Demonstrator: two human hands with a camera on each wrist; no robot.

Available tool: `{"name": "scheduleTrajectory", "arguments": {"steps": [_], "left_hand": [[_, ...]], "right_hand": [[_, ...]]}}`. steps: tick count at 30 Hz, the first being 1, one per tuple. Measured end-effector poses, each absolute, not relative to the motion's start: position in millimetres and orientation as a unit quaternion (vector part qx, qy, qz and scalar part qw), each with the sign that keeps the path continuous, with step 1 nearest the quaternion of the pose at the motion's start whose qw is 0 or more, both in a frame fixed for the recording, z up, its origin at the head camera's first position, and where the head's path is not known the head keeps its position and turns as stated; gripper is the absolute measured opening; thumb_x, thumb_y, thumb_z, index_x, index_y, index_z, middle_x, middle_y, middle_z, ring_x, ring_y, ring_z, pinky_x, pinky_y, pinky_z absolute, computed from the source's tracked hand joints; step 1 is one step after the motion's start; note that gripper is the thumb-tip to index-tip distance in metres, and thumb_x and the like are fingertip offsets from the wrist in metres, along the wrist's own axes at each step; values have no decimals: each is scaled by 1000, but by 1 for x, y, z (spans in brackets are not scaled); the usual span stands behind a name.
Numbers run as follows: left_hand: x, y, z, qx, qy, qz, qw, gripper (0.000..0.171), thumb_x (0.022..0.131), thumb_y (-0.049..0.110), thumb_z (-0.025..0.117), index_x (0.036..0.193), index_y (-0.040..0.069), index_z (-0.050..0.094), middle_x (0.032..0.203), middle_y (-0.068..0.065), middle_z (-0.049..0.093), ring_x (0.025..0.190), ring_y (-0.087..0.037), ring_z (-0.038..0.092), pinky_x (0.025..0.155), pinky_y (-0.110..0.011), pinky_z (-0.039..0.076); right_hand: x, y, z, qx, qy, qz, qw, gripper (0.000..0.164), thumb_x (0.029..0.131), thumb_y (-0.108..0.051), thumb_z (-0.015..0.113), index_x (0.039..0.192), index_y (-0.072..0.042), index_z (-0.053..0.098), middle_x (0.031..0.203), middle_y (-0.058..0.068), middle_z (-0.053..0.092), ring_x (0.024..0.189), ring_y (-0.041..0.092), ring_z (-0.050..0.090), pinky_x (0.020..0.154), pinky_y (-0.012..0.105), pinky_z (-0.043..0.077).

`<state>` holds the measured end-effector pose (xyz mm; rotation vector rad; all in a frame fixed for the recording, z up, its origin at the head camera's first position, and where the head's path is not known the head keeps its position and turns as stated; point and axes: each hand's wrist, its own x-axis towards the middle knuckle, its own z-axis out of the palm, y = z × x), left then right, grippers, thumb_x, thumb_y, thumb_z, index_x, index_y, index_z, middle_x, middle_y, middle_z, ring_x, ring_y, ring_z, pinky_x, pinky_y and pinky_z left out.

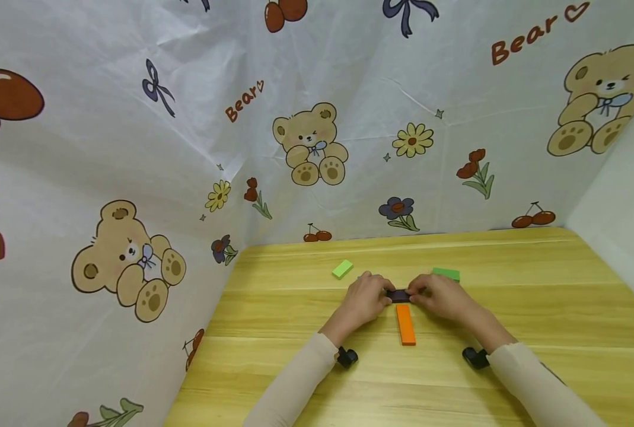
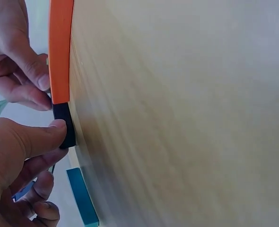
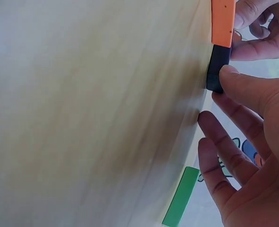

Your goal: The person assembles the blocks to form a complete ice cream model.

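A black block [image 1: 399, 296] lies crosswise on the table between both hands. My left hand [image 1: 368, 295] pinches its left end, with the thumb [image 2: 54, 134] on the side nearest me. The right end is pinched by my right hand [image 1: 440, 295], whose other fingers [image 3: 222, 137] spread loosely. An orange block [image 1: 405, 325] stretches from the middle of the black block toward me, its far end close against it in the wrist views. Beside the left hand's fingers is a teal block [image 2: 82, 196], mostly hidden by that hand in the head view.
On the wooden table [image 1: 295, 332], a light green block [image 1: 342, 270] lies beyond the left hand and a green block [image 1: 447, 274] just behind the right. A white cloth [image 1: 349, 71] printed with bears and flowers hangs at the back and left. A white panel [image 1: 621, 219] borders the right.
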<state>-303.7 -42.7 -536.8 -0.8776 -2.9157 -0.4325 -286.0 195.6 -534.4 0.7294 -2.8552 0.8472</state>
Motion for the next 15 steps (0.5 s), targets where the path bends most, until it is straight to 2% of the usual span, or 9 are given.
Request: {"name": "scheduleTrajectory", "arguments": {"steps": [9, 15], "left_hand": [[-296, -46, -537, -300, -944, -134, 41, 24, 98, 33, 81, 122, 31, 81, 120, 14, 79, 89, -8, 51, 70, -18, 42], [-294, -47, -539, -306, -941, -134, 44, 22, 100, 33, 79, 122, 32, 81, 122, 15, 78, 95, -8, 55, 75, -19, 47]], "right_hand": [[-278, 194, -534, 249, -931, 265, 41, 6, 97, -16, 81, 102, -19, 84, 108, -3, 81, 95, 18, 74, 86, 44, 62], [-275, 193, -532, 252, -929, 267, 37, 5, 97, -16, 81, 100, -19, 85, 107, -4, 81, 97, 20, 74, 89, 47, 62]]}}
